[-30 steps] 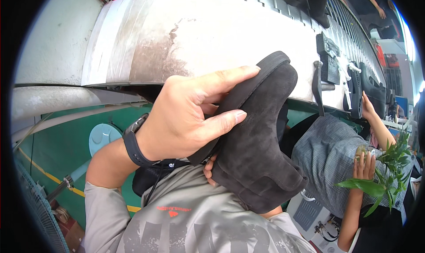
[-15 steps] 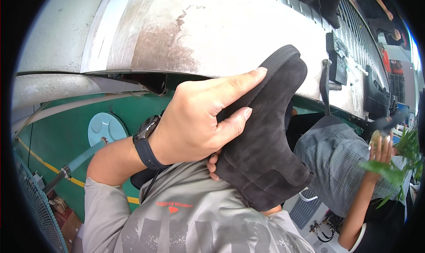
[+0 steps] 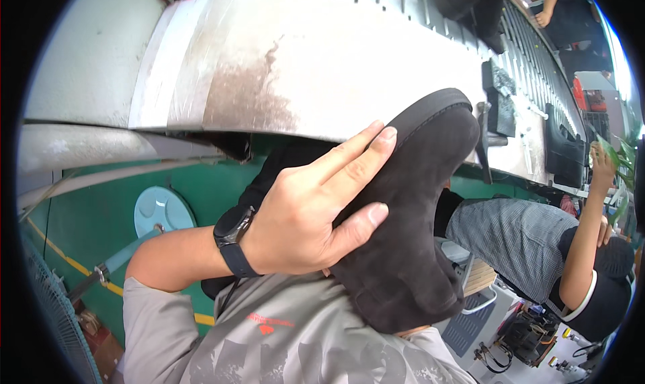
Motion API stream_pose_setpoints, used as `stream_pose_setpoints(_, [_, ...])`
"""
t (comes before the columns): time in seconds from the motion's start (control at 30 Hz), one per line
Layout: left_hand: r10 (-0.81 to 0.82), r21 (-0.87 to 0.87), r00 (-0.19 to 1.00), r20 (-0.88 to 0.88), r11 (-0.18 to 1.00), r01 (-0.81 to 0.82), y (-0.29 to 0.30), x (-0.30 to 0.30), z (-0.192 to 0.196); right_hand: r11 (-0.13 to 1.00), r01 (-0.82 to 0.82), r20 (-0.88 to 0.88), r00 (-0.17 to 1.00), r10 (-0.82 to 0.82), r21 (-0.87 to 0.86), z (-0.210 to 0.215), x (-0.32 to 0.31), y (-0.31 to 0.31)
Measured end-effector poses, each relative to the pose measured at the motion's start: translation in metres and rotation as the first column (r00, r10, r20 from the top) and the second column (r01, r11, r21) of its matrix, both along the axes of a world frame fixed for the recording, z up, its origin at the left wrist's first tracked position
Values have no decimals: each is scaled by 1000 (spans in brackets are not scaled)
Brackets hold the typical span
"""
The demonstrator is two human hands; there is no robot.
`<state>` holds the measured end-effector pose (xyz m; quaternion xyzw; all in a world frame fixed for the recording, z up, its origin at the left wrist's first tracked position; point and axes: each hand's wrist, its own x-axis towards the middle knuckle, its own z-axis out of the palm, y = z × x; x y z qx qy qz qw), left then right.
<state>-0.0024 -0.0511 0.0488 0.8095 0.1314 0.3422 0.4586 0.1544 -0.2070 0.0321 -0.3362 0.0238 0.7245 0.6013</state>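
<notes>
A dark suede ankle boot (image 3: 403, 229) is held up in front of my chest, its toe pointing away and its sole edge (image 3: 430, 112) turned to the upper left. Along that edge my left hand (image 3: 309, 209) lies with fingers stretched out, the thumb apart and resting near the upper. Behind the boot, my right hand (image 3: 326, 272) supports it; only a sliver of finger shows, and the boot hides the rest. A watch (image 3: 234, 226) and a dark band circle my left wrist.
Beyond the boot runs a stained pale worktop (image 3: 322, 68) beside a slatted roller line (image 3: 403, 1). A hammer (image 3: 483, 142) and a black block (image 3: 498, 98) lie at its right. A co-worker in a checked apron (image 3: 510, 239) is close on the right. A blue round stool (image 3: 163, 210) stands left.
My left fingers have straightened and lifted somewhat, the thumb moving apart from them. The boot has turned slightly and shifted toward me. The co-worker's arm has risen.
</notes>
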Motion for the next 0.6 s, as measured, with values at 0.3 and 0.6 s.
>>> stream_pose_setpoints(0.3, [-114,251,987,117,965,82,43,28,63,986,105,466,871,-156,133,-18,18,7])
stream_pose_setpoints(0.6, [-149,-33,986,-82,989,146,89,63,117,744,279,794,-207,-571,608,-49,28,120])
